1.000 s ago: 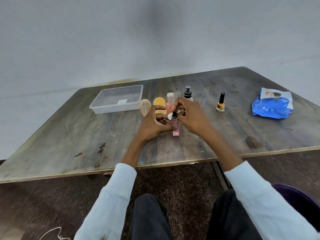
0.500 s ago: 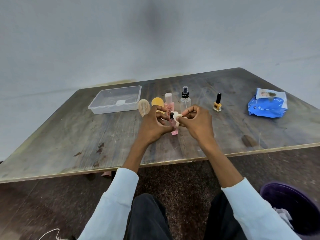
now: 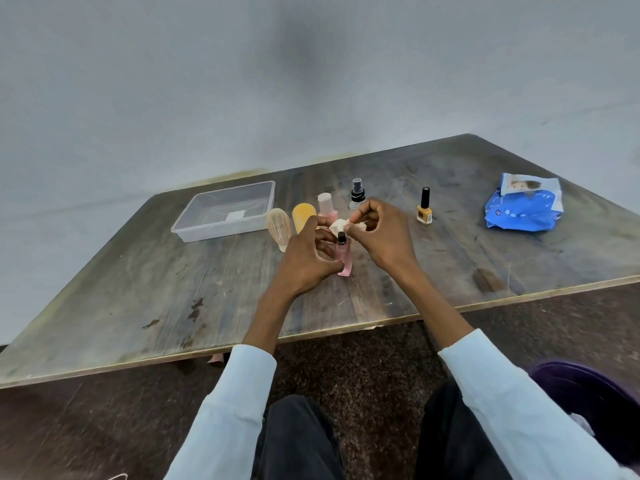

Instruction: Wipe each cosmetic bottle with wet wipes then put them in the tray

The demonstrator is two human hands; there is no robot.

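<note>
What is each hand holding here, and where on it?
Left hand grips the small pink bottle by its lower body. Right hand pinches a crumpled wipe above its cap.

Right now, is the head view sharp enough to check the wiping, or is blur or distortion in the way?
Head view: soft, even light, no glare; wide-angle bends the table edges; the pink bottle in the left hand and the wipe in the right hand look small, slightly soft.

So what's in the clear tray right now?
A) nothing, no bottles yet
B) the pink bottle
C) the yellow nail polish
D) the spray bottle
A: the tray holds no bottles; the yellow polish and spray bottle stand on the table, and the left hand holds the small pink bottle.
</note>
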